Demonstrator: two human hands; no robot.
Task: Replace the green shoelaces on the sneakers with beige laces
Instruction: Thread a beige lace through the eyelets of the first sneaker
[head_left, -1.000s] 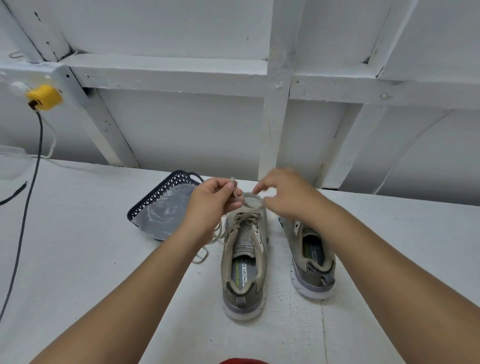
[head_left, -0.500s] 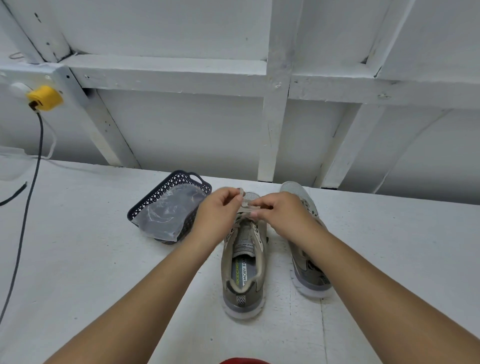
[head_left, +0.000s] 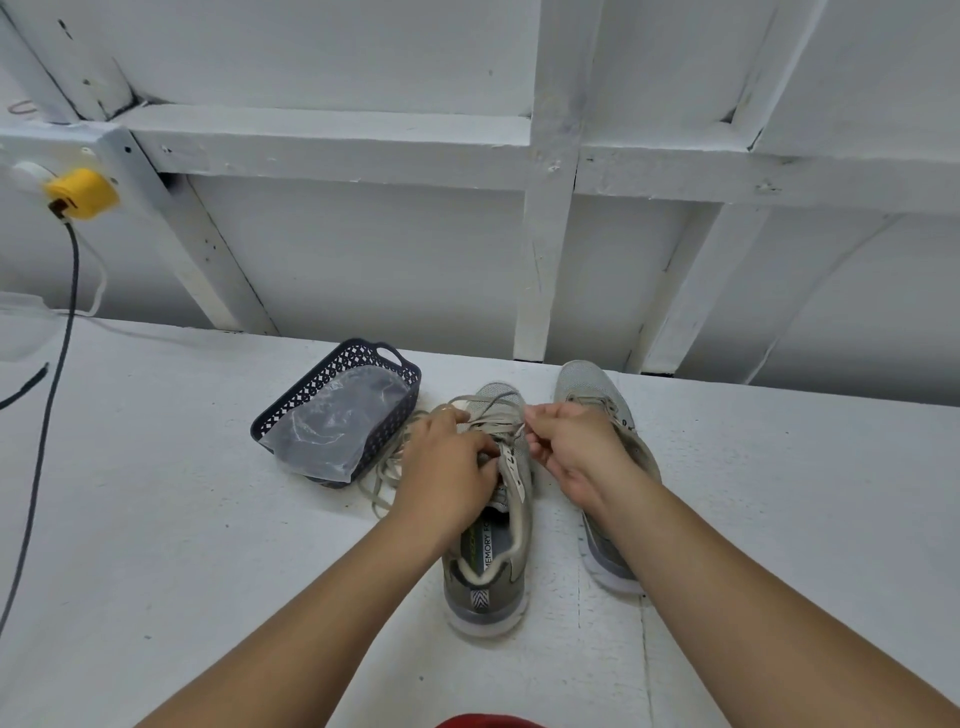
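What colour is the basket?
Dark navy blue, with a lattice pattern: the basket, head view.

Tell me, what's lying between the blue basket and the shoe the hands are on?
Loose loops of beige lace lie between the basket and the left sneaker, in the head view.

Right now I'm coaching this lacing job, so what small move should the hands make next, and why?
Probably pull the beige lace snug across the left sneaker. The left hand and the right hand each pinch a strand over its eyelets, a slack loop arches over the toe, and more lace lies loose beside the basket.
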